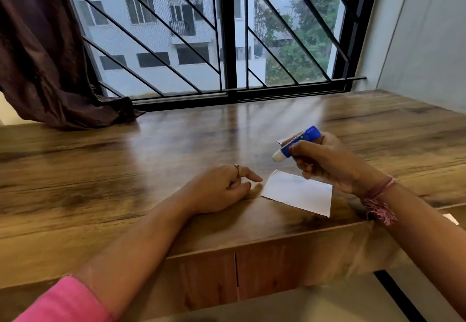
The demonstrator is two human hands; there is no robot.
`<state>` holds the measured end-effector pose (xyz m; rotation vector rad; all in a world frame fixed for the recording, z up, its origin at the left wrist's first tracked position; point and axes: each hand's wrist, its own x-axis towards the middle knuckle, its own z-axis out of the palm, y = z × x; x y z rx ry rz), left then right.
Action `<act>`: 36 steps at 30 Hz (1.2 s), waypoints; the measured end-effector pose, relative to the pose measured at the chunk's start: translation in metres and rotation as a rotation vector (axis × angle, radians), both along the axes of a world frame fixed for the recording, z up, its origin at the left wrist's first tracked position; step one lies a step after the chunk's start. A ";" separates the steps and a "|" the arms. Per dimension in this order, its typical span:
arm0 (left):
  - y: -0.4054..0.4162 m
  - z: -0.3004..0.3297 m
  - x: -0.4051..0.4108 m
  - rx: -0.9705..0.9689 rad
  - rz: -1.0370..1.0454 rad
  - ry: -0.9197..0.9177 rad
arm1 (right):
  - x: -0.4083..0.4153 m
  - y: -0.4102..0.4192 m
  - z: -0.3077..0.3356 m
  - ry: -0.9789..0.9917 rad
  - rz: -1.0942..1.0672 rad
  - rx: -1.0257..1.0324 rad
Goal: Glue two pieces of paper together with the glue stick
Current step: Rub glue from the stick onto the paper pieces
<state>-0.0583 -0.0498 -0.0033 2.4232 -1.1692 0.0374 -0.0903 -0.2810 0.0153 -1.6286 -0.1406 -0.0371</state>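
Note:
A white piece of paper [300,192] lies flat on the wooden table [151,160] near its front edge. My right hand [327,163] holds a blue glue stick [297,144] above the paper's far edge, with its white tip uncapped and pointing left and down. A small corner of a second white piece of paper [279,142] shows just behind the glue stick, mostly hidden by my fingers. My left hand [222,188] rests on the table just left of the paper, fingers loosely curled, one fingertip close to the paper's left corner.
A dark brown curtain [50,57] drapes onto the table's back left. A barred window [214,39] runs along the back edge and a grey wall [423,44] stands at the right. A small white object [451,218] lies at the right edge, beyond my right wrist.

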 end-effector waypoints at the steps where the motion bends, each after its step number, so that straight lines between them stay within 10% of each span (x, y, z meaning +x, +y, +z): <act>1: 0.002 -0.001 0.001 -0.021 -0.003 0.015 | 0.000 0.002 -0.001 -0.030 -0.020 -0.072; 36: 0.009 -0.001 0.007 -0.076 -0.049 0.086 | -0.001 0.019 -0.021 -0.204 0.063 -0.563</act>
